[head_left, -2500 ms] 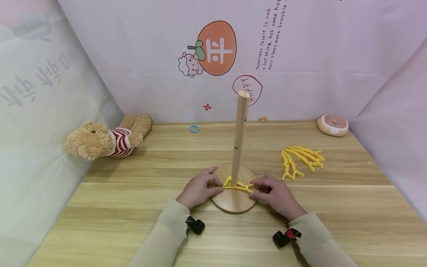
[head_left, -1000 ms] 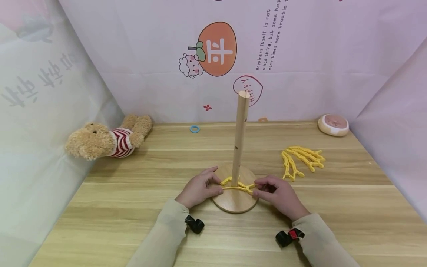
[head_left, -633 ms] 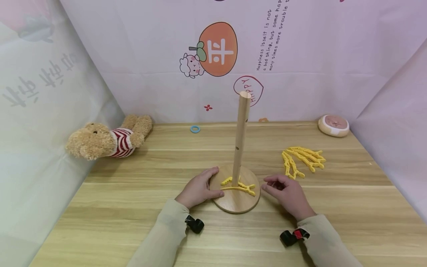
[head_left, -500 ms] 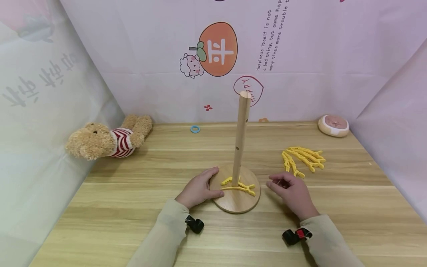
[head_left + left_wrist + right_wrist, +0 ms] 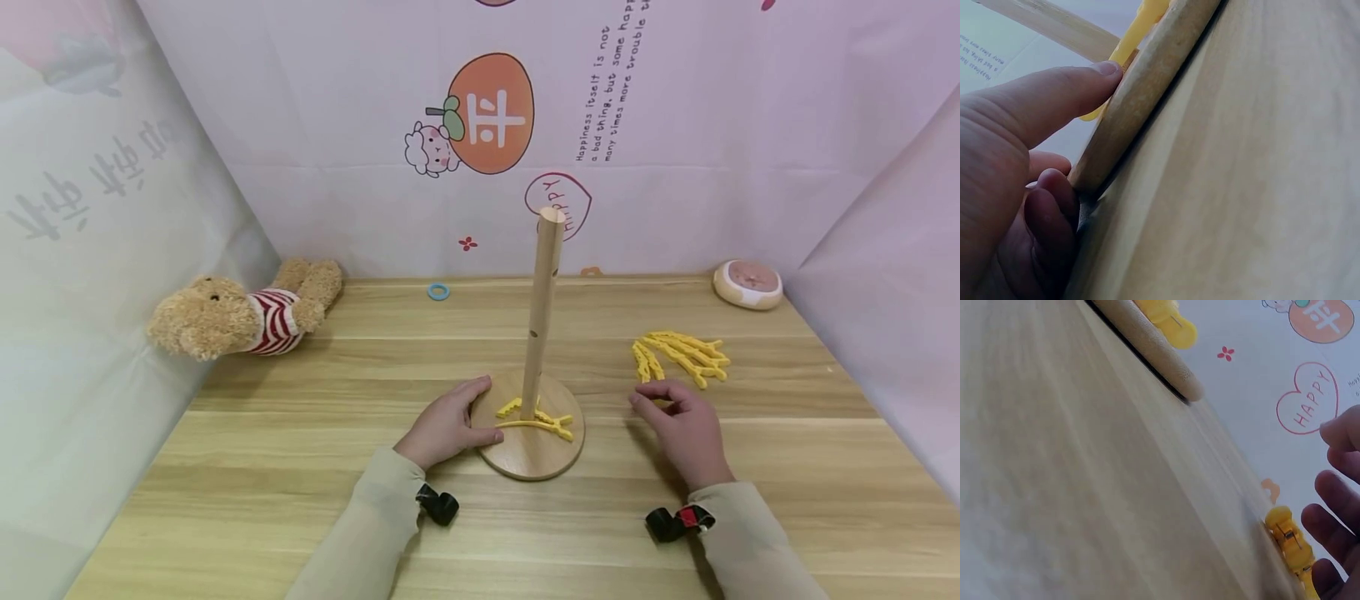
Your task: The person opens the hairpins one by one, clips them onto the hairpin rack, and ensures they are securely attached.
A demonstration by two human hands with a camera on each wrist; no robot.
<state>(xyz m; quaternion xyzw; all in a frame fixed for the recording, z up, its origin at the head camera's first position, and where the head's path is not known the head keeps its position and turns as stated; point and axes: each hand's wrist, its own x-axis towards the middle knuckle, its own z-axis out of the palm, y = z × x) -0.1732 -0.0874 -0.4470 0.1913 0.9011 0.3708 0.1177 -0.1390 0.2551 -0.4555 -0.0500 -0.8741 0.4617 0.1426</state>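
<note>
A wooden stand has a round base and an upright post. One yellow alligator hair clip sits low around the post, its forked handles toward the right. My left hand holds the base's left rim, thumb on the near side and index finger farther back. In the left wrist view the thumb lies over the rim, close to the yellow clip. To the right, my right hand holds nothing, fingers loosely curled beside several yellow hair clips, partly covering the nearest ones.
A teddy bear in a striped top lies at the back left. Near the back edge are a small blue ring and a round cream-and-pink object. Printed cloth walls surround the wooden table.
My right hand let go of the clip's handles and moved right to the pile. The left hand's fingers moved from the clip to the base rim. The clip stays around the post.
</note>
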